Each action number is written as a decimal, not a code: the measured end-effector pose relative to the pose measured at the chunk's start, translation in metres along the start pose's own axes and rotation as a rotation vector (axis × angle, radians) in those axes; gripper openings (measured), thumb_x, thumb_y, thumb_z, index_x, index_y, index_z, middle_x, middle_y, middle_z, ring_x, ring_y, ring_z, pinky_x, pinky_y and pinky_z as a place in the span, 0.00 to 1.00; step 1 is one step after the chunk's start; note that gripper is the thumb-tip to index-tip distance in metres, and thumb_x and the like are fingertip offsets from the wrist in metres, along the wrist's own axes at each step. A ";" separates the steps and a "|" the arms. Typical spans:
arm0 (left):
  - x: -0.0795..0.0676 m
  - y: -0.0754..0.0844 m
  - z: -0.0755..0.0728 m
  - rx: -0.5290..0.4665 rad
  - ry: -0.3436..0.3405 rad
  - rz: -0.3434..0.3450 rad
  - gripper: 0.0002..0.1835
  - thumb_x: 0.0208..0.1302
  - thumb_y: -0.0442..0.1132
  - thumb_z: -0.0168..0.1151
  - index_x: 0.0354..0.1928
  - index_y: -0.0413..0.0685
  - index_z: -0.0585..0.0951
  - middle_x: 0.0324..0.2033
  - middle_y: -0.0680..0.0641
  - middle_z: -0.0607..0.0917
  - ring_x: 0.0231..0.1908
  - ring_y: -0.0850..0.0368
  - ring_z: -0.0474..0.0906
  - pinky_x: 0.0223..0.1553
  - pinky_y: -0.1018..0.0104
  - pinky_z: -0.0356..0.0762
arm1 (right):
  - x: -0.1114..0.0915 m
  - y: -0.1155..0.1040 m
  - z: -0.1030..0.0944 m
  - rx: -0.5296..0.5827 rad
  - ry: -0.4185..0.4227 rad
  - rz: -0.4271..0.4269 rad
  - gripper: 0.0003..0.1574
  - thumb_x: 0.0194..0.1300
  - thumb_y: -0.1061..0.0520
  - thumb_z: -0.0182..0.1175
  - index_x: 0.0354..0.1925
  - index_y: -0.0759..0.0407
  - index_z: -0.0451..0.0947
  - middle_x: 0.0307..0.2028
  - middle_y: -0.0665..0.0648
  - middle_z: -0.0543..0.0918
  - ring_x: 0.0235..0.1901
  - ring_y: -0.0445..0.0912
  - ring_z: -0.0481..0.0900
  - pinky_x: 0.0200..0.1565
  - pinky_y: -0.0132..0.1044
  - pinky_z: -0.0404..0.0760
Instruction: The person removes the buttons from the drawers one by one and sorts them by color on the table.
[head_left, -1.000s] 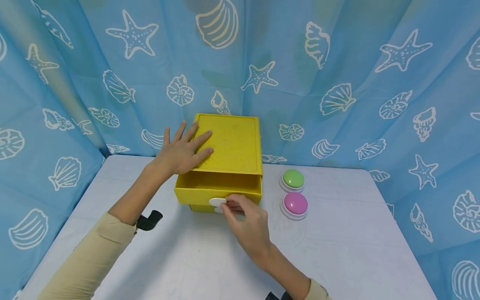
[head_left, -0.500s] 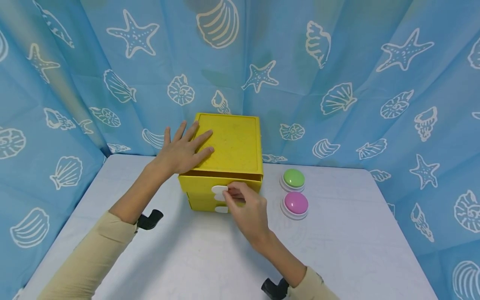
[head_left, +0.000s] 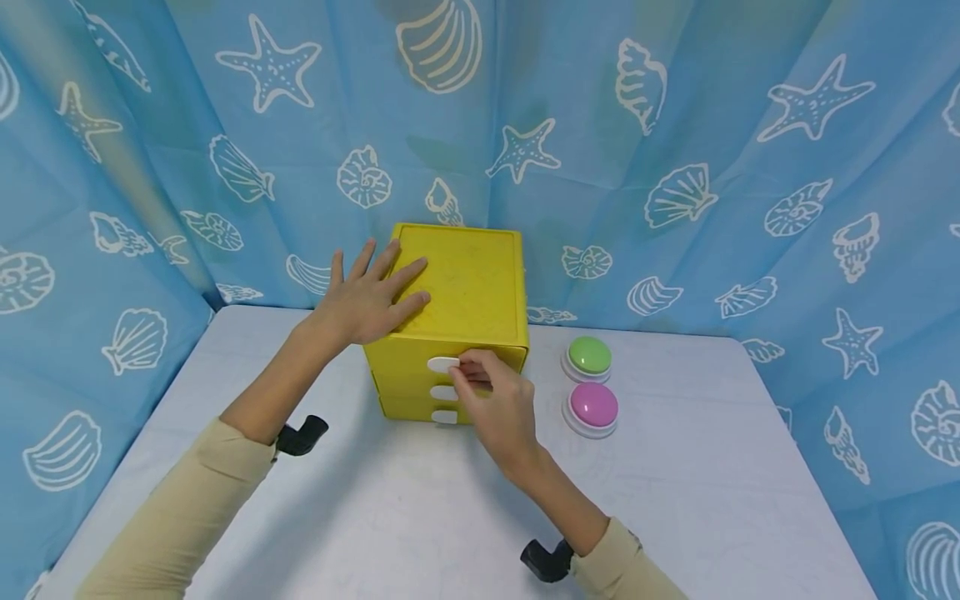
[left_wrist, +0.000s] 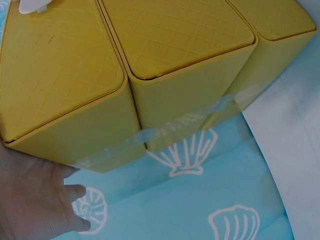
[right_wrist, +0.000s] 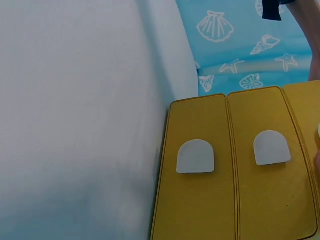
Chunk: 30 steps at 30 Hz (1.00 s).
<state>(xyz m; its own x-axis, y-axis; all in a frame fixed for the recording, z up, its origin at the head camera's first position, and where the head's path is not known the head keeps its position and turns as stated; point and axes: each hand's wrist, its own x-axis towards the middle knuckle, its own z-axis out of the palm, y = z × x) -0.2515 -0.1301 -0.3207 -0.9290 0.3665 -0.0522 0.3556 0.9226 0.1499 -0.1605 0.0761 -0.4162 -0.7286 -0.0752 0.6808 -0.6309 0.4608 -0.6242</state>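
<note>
A yellow cabinet (head_left: 468, 287) with three drawers stands at the back of the table, all its drawers flush with the front. My left hand (head_left: 358, 302) rests on the top's left edge, fingers spread. In the left wrist view that hand (left_wrist: 31, 197) lies along the cabinet's side. Thumb and fingers of my right hand (head_left: 501, 408) pinch the right end of the white handle (head_left: 441, 364) on the top drawer. Below it show the white middle handle (head_left: 443, 392) and bottom handle (head_left: 444, 417); the right wrist view shows both from close up.
Right of the cabinet, a green push button (head_left: 588, 356) and a pink push button (head_left: 594, 405) stand on white bases. A white cloth covers the table (head_left: 675, 483). Behind and at both sides hangs a blue curtain (head_left: 570, 208) with shell and starfish prints.
The top drawer has slid back from partly pulled out to closed, my right hand moving away from me with its handle. My left hand has stayed on the cabinet's top.
</note>
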 end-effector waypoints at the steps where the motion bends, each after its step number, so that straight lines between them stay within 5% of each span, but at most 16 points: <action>1: 0.000 0.000 -0.001 0.001 0.000 0.001 0.36 0.76 0.66 0.34 0.80 0.61 0.51 0.79 0.41 0.41 0.76 0.36 0.30 0.66 0.31 0.21 | 0.001 0.000 0.000 0.000 0.003 -0.003 0.08 0.63 0.60 0.70 0.39 0.62 0.82 0.33 0.54 0.86 0.34 0.40 0.86 0.39 0.29 0.83; 7: 0.000 0.001 -0.001 0.014 0.003 -0.007 0.36 0.76 0.66 0.34 0.80 0.61 0.51 0.79 0.42 0.41 0.76 0.37 0.30 0.66 0.31 0.22 | 0.000 0.001 0.000 0.015 0.013 -0.001 0.08 0.63 0.61 0.70 0.39 0.62 0.82 0.32 0.54 0.86 0.33 0.41 0.86 0.39 0.30 0.83; 14: 0.000 0.001 0.000 0.013 0.008 -0.014 0.36 0.76 0.67 0.33 0.80 0.63 0.51 0.79 0.42 0.41 0.76 0.37 0.30 0.67 0.31 0.23 | -0.016 -0.002 0.000 0.088 -0.047 0.116 0.18 0.60 0.63 0.72 0.48 0.63 0.80 0.40 0.56 0.84 0.42 0.43 0.85 0.45 0.32 0.82; 30: 0.000 0.000 0.001 0.005 0.004 -0.018 0.37 0.76 0.67 0.33 0.80 0.63 0.51 0.79 0.43 0.40 0.76 0.38 0.29 0.66 0.31 0.22 | -0.045 0.021 0.004 0.196 -0.152 0.250 0.18 0.58 0.67 0.73 0.47 0.66 0.81 0.43 0.58 0.86 0.44 0.50 0.86 0.45 0.36 0.83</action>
<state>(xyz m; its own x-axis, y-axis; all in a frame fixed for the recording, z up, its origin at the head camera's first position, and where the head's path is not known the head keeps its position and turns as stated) -0.2518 -0.1297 -0.3214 -0.9356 0.3495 -0.0504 0.3394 0.9295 0.1440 -0.1425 0.0862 -0.4612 -0.8891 -0.1194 0.4419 -0.4564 0.3037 -0.8363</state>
